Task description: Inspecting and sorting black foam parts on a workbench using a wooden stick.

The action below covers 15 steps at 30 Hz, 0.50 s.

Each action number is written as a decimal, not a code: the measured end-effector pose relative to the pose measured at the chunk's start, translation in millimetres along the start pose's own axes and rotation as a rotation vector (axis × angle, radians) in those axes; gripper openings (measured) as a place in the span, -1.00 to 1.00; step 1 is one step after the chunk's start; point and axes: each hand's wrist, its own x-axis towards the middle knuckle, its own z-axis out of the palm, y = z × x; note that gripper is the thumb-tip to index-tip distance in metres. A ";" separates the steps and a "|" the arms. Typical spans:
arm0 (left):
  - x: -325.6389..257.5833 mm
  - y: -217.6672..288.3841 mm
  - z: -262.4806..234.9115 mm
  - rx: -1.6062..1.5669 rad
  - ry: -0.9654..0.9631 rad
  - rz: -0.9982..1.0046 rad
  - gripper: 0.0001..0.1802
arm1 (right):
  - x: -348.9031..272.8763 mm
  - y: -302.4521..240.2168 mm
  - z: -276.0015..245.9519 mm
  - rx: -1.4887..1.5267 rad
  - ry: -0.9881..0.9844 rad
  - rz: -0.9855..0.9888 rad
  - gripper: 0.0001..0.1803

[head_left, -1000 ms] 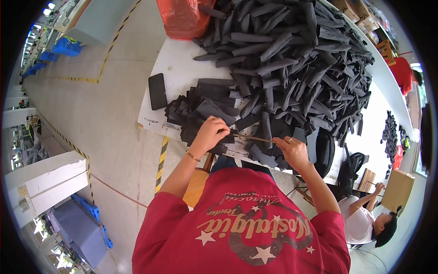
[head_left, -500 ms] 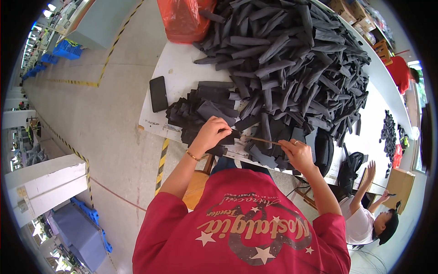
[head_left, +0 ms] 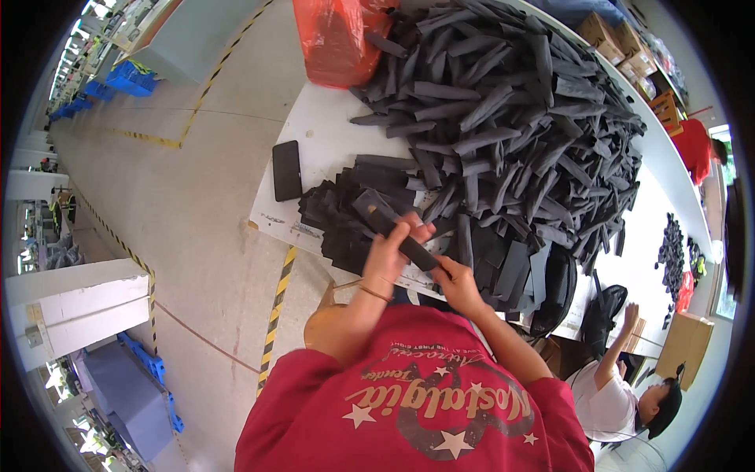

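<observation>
Strip [head_left: 418, 252] sits nearer me than the heap [head_left: 511, 118]: my left hand [head_left: 387, 256], blurred, curls round its middle, and my right hand [head_left: 458, 285] pinches its near end. I'd grip lightly and evenly, so it stays straight, uncreased.

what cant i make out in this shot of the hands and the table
All in the head view:
- Dark strip: middle part hidden by the left hand.
- Left hand's fingertips: blurred.
- Red bag: top cut off by the upper edge.
- Dark pile: lower layers hidden by pieces on top.
</observation>
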 end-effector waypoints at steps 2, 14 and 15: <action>-3.0 -22.4 14.6 -0.088 0.058 -0.003 -0.66 | 8.0 3.9 15.6 -0.071 0.210 -0.009 -0.73; 20.9 15.4 20.9 0.024 0.304 0.172 -0.70 | -65.5 -0.5 -3.8 -0.224 0.099 0.109 -0.85; 20.3 13.1 25.0 0.035 0.310 0.141 -0.71 | -72.2 -6.3 -9.7 -0.224 0.101 0.111 -0.85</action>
